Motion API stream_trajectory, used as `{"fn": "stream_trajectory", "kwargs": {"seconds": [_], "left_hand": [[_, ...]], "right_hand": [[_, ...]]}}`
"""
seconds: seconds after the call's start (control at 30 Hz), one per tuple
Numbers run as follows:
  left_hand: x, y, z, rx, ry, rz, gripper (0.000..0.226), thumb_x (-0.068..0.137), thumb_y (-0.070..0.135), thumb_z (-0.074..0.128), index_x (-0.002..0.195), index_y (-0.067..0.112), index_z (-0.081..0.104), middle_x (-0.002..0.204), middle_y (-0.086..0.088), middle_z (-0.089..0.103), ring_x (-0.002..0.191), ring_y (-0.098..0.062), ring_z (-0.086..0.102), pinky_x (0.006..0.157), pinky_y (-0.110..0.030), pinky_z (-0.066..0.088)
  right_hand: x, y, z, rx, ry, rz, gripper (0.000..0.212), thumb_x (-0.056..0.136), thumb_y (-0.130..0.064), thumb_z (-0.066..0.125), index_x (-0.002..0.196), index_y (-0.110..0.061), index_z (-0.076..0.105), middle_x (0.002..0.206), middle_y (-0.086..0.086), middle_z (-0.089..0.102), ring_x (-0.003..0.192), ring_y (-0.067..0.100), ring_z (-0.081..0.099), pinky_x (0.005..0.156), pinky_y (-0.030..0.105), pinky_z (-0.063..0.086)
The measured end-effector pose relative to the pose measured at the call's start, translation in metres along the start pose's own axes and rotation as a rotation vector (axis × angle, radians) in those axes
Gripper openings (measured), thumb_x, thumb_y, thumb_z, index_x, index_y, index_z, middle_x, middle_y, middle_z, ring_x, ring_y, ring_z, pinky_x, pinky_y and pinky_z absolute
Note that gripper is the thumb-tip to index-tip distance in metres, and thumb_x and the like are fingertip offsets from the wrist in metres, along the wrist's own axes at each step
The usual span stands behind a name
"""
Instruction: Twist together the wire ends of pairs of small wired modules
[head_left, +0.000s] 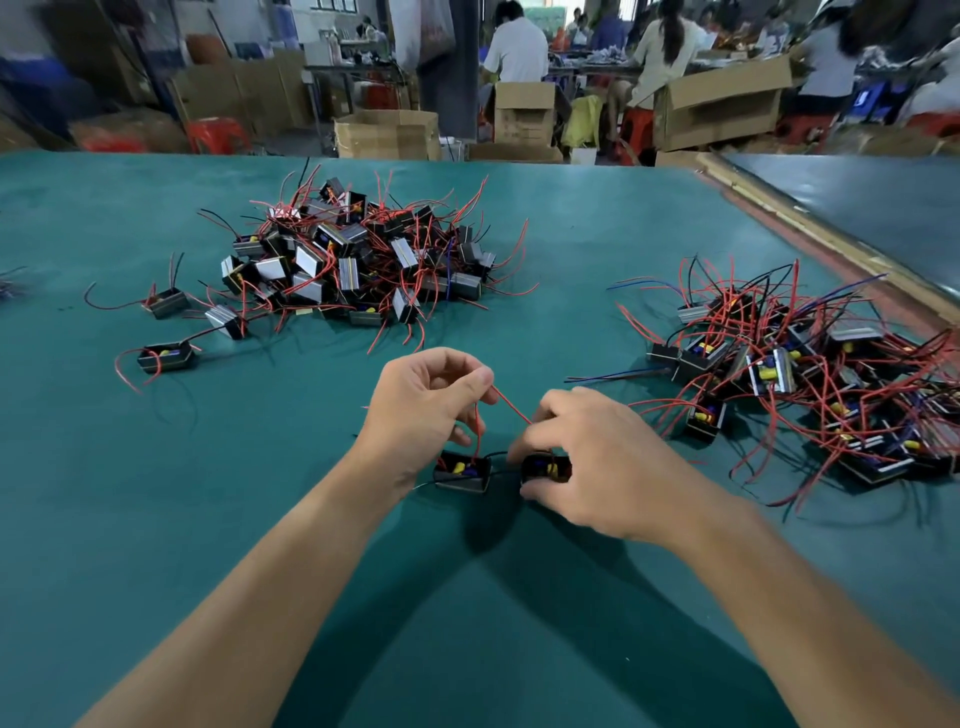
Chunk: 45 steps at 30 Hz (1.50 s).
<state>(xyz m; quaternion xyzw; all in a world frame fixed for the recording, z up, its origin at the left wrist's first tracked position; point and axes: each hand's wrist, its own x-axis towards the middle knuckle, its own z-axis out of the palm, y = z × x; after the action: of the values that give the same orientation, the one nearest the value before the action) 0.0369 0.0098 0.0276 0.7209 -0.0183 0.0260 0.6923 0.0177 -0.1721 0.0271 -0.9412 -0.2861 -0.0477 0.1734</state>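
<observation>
While near pile (769, 371), right hand (597, 467) apart

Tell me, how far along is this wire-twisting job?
Probably midway. The right heap may be finished pairs; joints are too small to confirm. In hand: the left hand pinches a red wire above one module, the right hand grips a second module. Left: the large far pile.

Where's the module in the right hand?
In the head view, the module is low centre on the table, gripped by the right hand, right of a second module whose red wire the left hand pinches.
</observation>
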Motion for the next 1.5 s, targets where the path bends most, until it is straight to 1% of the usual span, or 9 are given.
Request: {"fn": "stream_trajectory", "kwargs": {"seconds": [0.13,0.27,0.43,0.63,0.73,0.83,1.0,1.27,1.5], "left_hand": [[-0.001,0.0,0.002,0.029,-0.017,0.015,0.015,0.094,0.005,0.061,0.08,0.009,0.063,0.062,0.0,0.067,0.045,-0.011,0.054,0.042,-0.02,0.045],[-0.001,0.001,0.001,0.02,-0.045,-0.019,0.014,0.096,0.005,0.058,0.082,0.008,0.059,0.061,-0.002,0.066,0.045,-0.015,0.053,0.042,-0.022,0.045],[-0.001,0.004,0.0,0.024,-0.068,-0.033,0.016,0.096,0.006,0.058,0.08,0.008,0.058,0.059,-0.001,0.065,0.045,-0.015,0.054,0.046,-0.023,0.046],[-0.003,0.007,0.0,0.037,-0.093,-0.015,0.016,0.094,0.004,0.061,0.078,0.009,0.061,0.063,-0.002,0.066,0.046,-0.016,0.055,0.045,-0.023,0.047],[-0.004,0.008,0.0,0.049,-0.073,0.009,0.015,0.091,0.004,0.064,0.077,0.008,0.064,0.065,-0.003,0.065,0.047,-0.015,0.053,0.045,-0.022,0.048],[-0.005,0.007,-0.001,0.055,-0.052,0.042,0.013,0.09,0.003,0.067,0.077,0.006,0.066,0.065,-0.004,0.064,0.045,-0.012,0.052,0.045,-0.022,0.047],[-0.005,0.009,-0.001,0.054,-0.058,0.037,0.012,0.087,0.004,0.07,0.077,0.009,0.069,0.064,-0.001,0.065,0.047,-0.011,0.053,0.047,-0.022,0.048],[-0.007,0.011,-0.002,0.025,-0.16,-0.026,0.009,0.086,0.008,0.072,0.08,0.015,0.074,0.067,0.004,0.07,0.054,-0.003,0.058,0.053,-0.019,0.051],[-0.007,0.012,-0.001,0.041,-0.163,-0.033,0.009,0.083,0.009,0.075,0.077,0.016,0.076,0.066,0.003,0.07,0.055,-0.005,0.058,0.053,-0.018,0.05]], "right_hand": [[-0.001,0.0,-0.003,0.113,-0.023,-0.004,0.008,0.084,-0.028,0.073,0.088,-0.035,0.074,0.091,-0.008,0.056,0.086,0.007,0.048,0.078,0.03,0.04],[-0.001,0.004,-0.008,0.306,0.001,0.037,0.019,0.082,-0.014,0.071,0.074,-0.031,0.066,0.089,-0.008,0.057,0.069,0.001,0.049,0.065,0.024,0.036],[0.0,0.007,-0.014,0.524,0.046,0.062,0.014,0.083,-0.015,0.074,0.075,-0.025,0.069,0.087,-0.009,0.067,0.075,0.003,0.06,0.067,0.024,0.051],[0.0,0.012,-0.016,0.417,0.07,0.114,0.015,0.079,-0.017,0.076,0.067,-0.023,0.07,0.067,-0.015,0.07,0.062,0.0,0.063,0.061,0.009,0.042],[0.0,0.012,-0.016,0.374,0.113,0.125,0.019,0.074,-0.017,0.079,0.061,-0.026,0.068,0.073,-0.012,0.07,0.068,0.003,0.062,0.062,0.01,0.038],[-0.001,0.011,-0.017,0.336,0.141,0.132,0.021,0.072,-0.017,0.08,0.058,-0.026,0.067,0.07,-0.011,0.07,0.06,-0.001,0.059,0.057,0.01,0.036],[0.001,0.011,-0.016,0.332,0.157,0.153,0.016,0.071,-0.017,0.082,0.065,-0.019,0.068,0.064,-0.01,0.069,0.06,0.006,0.063,0.059,0.021,0.048],[0.001,0.01,-0.014,0.473,0.216,0.108,0.013,0.083,-0.012,0.071,0.075,-0.02,0.064,0.065,-0.008,0.068,0.057,0.004,0.059,0.056,0.01,0.039],[0.004,0.01,-0.009,0.433,0.272,0.101,0.017,0.083,-0.019,0.068,0.067,-0.02,0.063,0.06,-0.01,0.064,0.055,0.004,0.056,0.059,0.019,0.045]]}}
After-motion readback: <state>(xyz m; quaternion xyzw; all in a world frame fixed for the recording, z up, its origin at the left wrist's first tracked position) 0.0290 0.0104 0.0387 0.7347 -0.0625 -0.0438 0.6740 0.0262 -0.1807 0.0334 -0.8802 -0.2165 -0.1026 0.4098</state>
